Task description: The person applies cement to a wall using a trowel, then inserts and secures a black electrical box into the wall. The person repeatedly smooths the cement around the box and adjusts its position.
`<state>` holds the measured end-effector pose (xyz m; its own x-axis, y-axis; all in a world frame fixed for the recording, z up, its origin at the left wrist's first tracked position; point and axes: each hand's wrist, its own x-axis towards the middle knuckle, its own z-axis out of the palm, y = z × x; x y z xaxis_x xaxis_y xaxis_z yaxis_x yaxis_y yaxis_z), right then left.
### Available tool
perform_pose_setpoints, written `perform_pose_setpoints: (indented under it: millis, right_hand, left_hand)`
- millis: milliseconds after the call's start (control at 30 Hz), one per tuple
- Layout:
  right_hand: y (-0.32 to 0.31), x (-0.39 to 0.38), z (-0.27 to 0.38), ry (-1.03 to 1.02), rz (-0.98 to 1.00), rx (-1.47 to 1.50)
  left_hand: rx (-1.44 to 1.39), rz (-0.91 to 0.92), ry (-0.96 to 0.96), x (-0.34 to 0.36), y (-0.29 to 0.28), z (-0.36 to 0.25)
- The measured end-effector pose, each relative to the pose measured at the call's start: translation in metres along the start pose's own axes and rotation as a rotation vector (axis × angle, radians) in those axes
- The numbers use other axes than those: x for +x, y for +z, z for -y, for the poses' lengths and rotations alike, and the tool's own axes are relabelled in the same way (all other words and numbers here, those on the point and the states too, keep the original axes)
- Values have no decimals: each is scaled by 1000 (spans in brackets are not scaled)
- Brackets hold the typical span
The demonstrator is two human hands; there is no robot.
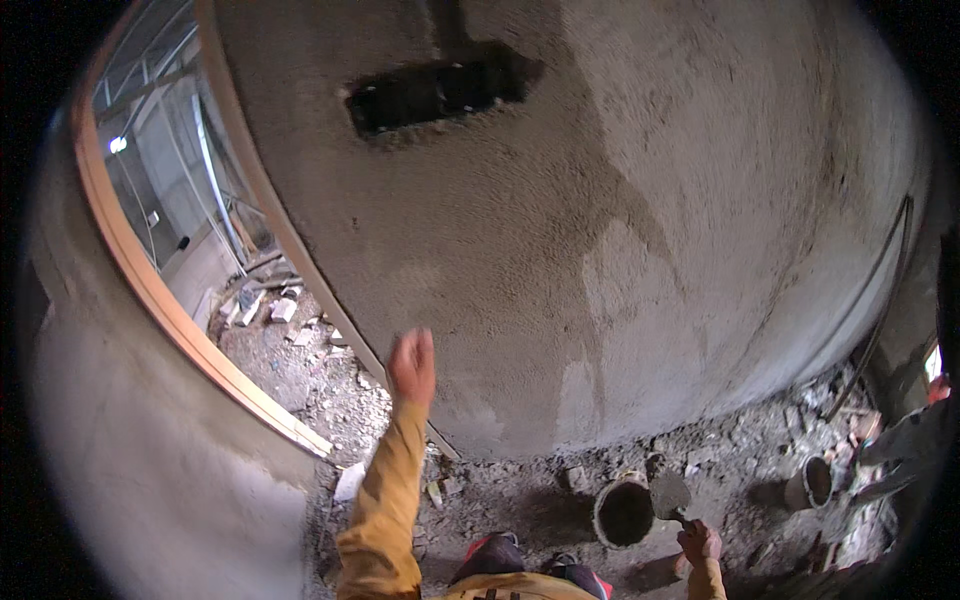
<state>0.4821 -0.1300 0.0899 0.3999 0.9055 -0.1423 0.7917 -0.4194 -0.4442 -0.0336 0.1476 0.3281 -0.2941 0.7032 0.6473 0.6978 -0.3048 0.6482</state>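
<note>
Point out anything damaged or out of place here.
The dark, rough-edged recess in the wall looks odd: it interrupts an otherwise continuous surface. Beyond the door frame, broken rubble lies strewn across the floor.

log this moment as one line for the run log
left grip: raised in front of wall, contact unclear | right grip: holding trowel | bucket: on floor, left of trowel
</note>
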Motion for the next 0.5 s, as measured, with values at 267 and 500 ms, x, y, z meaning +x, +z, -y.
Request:
perform_pose_setpoints:
  millis: [267, 500]
  right_hand:
    - [-73, 45, 65, -257, -98, 107]
    - [-88, 40, 99, -279, -46, 114]
  left_hand:
    - [160, -195, 321, 250, -7, -190]
    - [360, -173, 260, 282, 15, -231]
